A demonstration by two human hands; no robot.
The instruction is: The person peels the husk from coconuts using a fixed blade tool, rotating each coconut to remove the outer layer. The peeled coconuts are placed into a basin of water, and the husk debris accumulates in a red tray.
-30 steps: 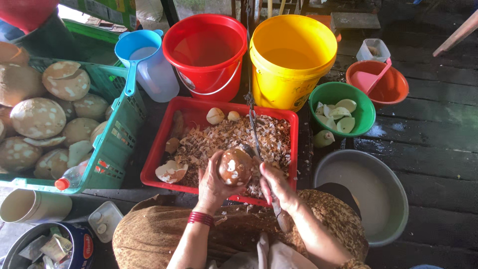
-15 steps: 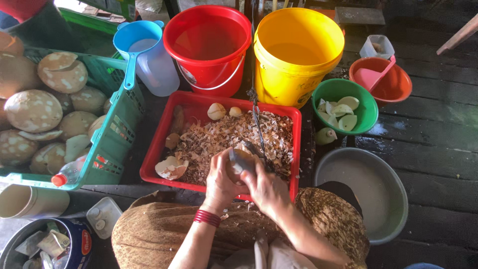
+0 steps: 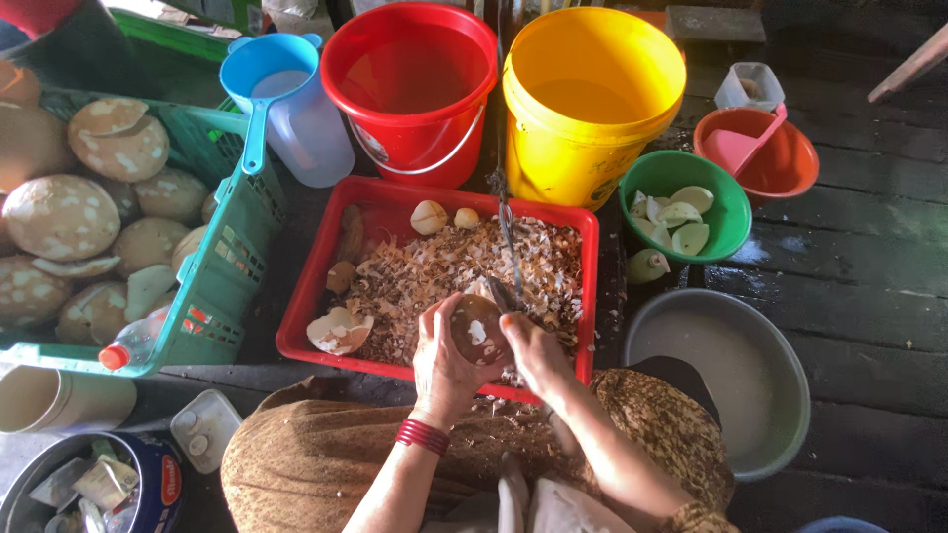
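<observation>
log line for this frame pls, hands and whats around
left hand: holds brown coconut piece | right hand: touching piece, at fixed blade | below: red tray of shavings | right: green bowl

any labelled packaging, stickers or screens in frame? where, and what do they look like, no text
Blue tin, bottom left corner: round, blue wall with a red and white label patch, holding small packets.
Plastic bottle, lying in the green crate: clear, red cap, small red label.
Red bucket, top centre: small pale sticker low on its wall.
Yellow bucket, beside it: faint printed mark low on the wall.
No screens or signs.
</observation>
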